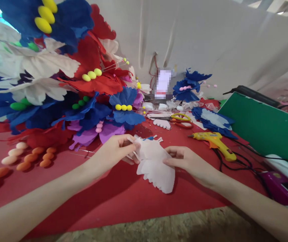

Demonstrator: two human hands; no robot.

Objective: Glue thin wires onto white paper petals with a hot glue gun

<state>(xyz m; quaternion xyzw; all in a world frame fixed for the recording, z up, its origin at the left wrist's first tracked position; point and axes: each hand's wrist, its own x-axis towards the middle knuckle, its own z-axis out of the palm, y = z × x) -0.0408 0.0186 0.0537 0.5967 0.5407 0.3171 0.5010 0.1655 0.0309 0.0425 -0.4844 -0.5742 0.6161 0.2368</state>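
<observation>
Both my hands hold a white foam wing-shaped cutout [155, 164] with scalloped edges, just above the red sheet [123, 195]. My left hand [117, 149] pinches its upper left edge with fingers closed. My right hand [181, 159] grips its right side, thumb on top. The lower lobes of the white cutout hang free between my hands.
A big heap of foam butterflies [58, 84] in blue, red, white and purple fills the left. Orange and pink foam beads [30, 156] lie at left. A yellow glue gun [216, 141] with black cord, yellow-handled scissors [179, 117], a green board [265, 127] and a purple tool [280, 190] sit to the right.
</observation>
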